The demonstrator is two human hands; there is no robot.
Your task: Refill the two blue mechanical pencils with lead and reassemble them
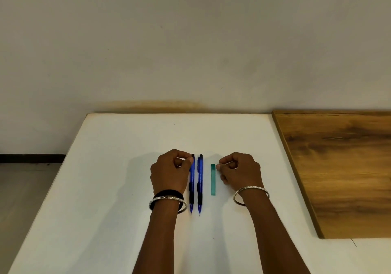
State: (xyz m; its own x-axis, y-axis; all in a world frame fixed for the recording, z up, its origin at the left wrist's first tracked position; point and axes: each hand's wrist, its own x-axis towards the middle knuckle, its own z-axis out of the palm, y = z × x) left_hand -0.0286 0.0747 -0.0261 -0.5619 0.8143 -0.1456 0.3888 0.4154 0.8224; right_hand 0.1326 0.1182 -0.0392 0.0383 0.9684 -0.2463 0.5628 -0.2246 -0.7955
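Note:
Two blue mechanical pencils lie side by side on the white table (118, 168), tips toward me. My left hand (169, 173) is curled beside the left pencil (192, 186); its thumb and forefinger pinch that pencil just below the black cap. The right pencil (200, 180) lies untouched. A green lead case (213, 179) lies parallel to the pencils, to their right. My right hand (241, 171) rests curled beside the case, with its thumb tip and forefinger tip at the case's upper right corner. It holds nothing.
A brown wooden board (338, 168) covers the table's right side. A wall stands just behind the table's far edge. The table's left edge runs diagonally, with floor (25, 189) beyond it. Bangles circle both wrists.

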